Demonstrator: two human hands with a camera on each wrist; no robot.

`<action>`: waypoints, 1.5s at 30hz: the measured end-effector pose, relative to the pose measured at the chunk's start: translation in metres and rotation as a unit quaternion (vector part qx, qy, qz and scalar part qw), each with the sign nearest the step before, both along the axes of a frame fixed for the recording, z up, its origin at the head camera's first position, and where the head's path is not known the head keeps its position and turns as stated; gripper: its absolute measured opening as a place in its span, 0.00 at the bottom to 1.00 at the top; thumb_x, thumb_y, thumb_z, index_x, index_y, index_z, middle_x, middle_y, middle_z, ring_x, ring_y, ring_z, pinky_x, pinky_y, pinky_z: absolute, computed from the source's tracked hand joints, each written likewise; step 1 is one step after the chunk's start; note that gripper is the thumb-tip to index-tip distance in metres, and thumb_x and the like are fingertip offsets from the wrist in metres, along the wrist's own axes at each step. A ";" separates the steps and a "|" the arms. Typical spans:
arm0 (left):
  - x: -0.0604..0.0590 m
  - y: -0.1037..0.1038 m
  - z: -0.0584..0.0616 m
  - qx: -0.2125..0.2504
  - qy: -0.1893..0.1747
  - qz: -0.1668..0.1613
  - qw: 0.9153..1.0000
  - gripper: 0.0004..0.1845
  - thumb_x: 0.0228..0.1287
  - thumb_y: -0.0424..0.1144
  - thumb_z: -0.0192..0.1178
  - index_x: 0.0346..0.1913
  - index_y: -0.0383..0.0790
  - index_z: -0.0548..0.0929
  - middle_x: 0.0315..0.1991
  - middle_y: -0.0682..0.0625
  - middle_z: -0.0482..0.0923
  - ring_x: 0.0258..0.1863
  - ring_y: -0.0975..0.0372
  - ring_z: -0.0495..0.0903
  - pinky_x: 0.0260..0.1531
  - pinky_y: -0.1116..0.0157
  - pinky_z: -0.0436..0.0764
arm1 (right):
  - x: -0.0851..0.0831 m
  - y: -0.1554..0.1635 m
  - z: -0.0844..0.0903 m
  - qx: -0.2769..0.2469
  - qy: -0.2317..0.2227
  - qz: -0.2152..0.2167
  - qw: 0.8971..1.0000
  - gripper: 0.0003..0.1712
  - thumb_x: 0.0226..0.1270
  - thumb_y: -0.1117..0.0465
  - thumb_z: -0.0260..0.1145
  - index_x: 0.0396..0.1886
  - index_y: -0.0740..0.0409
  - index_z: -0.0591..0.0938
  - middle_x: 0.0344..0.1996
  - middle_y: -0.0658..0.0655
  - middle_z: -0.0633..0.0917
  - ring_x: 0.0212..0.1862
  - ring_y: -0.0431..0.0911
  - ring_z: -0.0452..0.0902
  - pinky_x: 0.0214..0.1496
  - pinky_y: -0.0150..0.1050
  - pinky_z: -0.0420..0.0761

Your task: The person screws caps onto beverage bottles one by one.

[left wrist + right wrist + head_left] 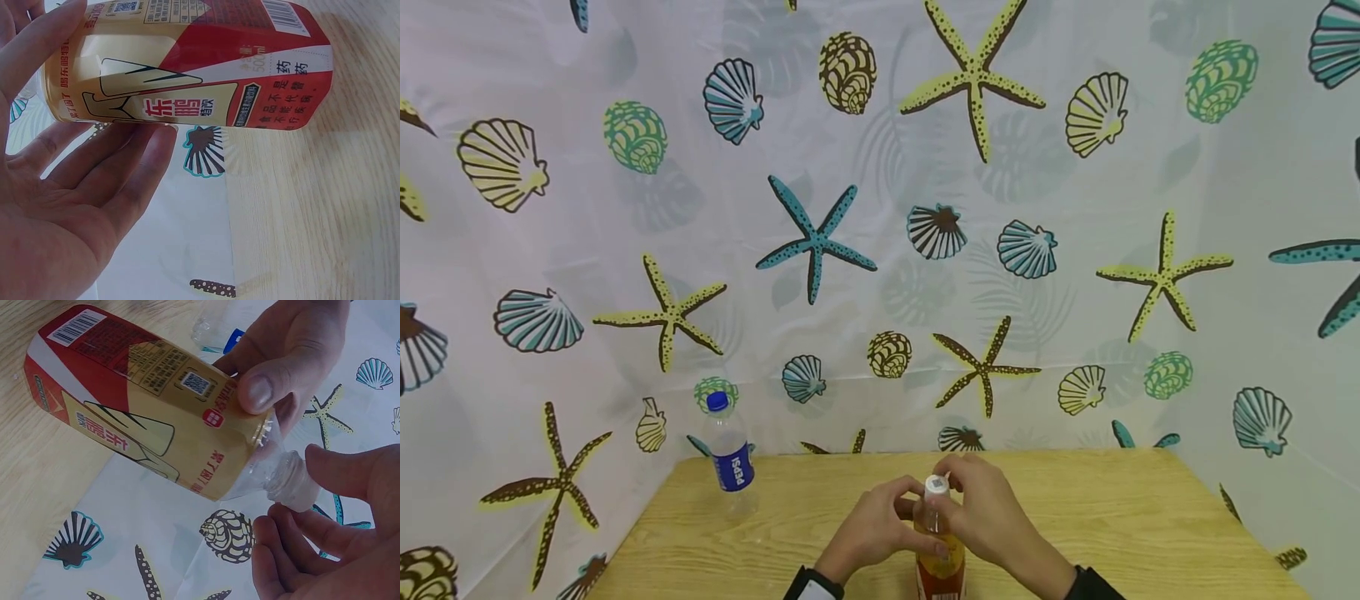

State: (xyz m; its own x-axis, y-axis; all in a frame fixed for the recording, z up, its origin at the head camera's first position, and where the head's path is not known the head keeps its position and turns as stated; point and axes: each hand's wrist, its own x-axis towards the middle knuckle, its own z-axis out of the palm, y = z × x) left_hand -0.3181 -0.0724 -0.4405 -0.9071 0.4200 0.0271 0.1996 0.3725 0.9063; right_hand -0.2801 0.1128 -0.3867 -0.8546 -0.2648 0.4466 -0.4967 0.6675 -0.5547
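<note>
While the clear plastic bottle with the red-and-gold label [940,550] stands at the wooden table's [1112,525] near edge, the left hand [872,529] grips its shoulder and the right hand [988,508] pinches the white cap [936,485]. Amber drink fills it; it looks weighty, slick, squeezable. An empty-looking blue-capped Pepsi bottle [730,454] stands at the far left corner.

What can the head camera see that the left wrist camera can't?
Only the head view shows the Pepsi bottle with its blue cap at the table's back left, the right hand around the white cap, and the shell-and-starfish curtain.

Only the left wrist view shows the red and gold label up close, with its barcode.

Both show the left hand holding the drink bottle over the wooden table.
</note>
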 end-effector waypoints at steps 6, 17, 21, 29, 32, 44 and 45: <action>0.000 0.001 -0.001 -0.003 -0.010 0.006 1.000 0.25 0.45 0.44 0.83 0.46 0.50 0.82 0.48 0.53 0.88 0.49 0.54 0.88 0.48 0.48 0.86 | -0.003 -0.002 -0.003 0.000 -0.015 -0.024 1.000 0.13 0.61 0.56 0.75 0.28 0.48 0.77 0.27 0.43 0.78 0.33 0.39 0.72 0.36 0.34 0.73; 0.000 -0.001 0.000 0.000 -0.001 0.002 1.000 0.26 0.44 0.47 0.83 0.46 0.52 0.82 0.48 0.54 0.88 0.50 0.56 0.87 0.48 0.49 0.85 | 0.006 0.005 0.004 -0.009 -0.027 0.011 1.000 0.19 0.65 0.60 0.72 0.56 0.56 0.84 0.45 0.52 0.86 0.46 0.47 0.81 0.45 0.41 0.81; 0.001 -0.002 0.001 0.006 0.001 -0.002 1.000 0.26 0.45 0.46 0.83 0.47 0.51 0.82 0.48 0.53 0.88 0.50 0.56 0.87 0.47 0.49 0.85 | 0.007 0.006 0.004 0.003 -0.014 0.031 0.999 0.16 0.65 0.69 0.70 0.52 0.55 0.86 0.44 0.50 0.87 0.46 0.46 0.81 0.46 0.40 0.82; 0.001 -0.001 -0.001 0.013 -0.006 -0.004 1.000 0.24 0.46 0.44 0.83 0.46 0.52 0.82 0.46 0.54 0.88 0.49 0.58 0.87 0.47 0.50 0.86 | 0.004 0.001 0.000 0.001 -0.016 -0.014 1.000 0.08 0.62 0.60 0.75 0.35 0.48 0.83 0.33 0.45 0.83 0.40 0.43 0.79 0.43 0.40 0.80; 0.001 -0.001 -0.001 0.010 -0.005 -0.003 1.000 0.24 0.45 0.45 0.83 0.46 0.52 0.82 0.47 0.54 0.88 0.50 0.57 0.87 0.48 0.49 0.85 | 0.002 0.001 -0.003 -0.003 -0.023 -0.022 0.999 0.10 0.62 0.57 0.76 0.35 0.48 0.80 0.32 0.46 0.82 0.40 0.44 0.80 0.42 0.42 0.82; 0.000 -0.001 -0.002 0.006 0.001 0.000 1.000 0.26 0.44 0.45 0.83 0.46 0.52 0.82 0.47 0.54 0.88 0.48 0.57 0.88 0.51 0.47 0.84 | 0.006 0.002 -0.001 -0.005 -0.028 0.034 0.999 0.20 0.66 0.70 0.68 0.57 0.55 0.84 0.52 0.55 0.87 0.54 0.54 0.81 0.53 0.57 0.82; 0.000 -0.001 -0.001 0.008 0.002 -0.001 1.000 0.26 0.44 0.45 0.83 0.46 0.52 0.82 0.47 0.54 0.88 0.48 0.57 0.87 0.50 0.47 0.84 | 0.006 0.002 -0.001 -0.007 -0.030 0.031 0.999 0.18 0.66 0.70 0.68 0.54 0.55 0.85 0.51 0.54 0.87 0.53 0.53 0.81 0.53 0.56 0.82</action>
State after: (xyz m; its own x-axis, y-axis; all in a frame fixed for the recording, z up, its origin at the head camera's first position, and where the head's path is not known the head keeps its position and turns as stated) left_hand -0.3177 -0.0732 -0.4417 -0.9064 0.4208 0.0366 0.2032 0.3585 0.9111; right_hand -0.2741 0.1147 -0.3877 -0.8624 -0.3120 0.3987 -0.5020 0.6290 -0.5936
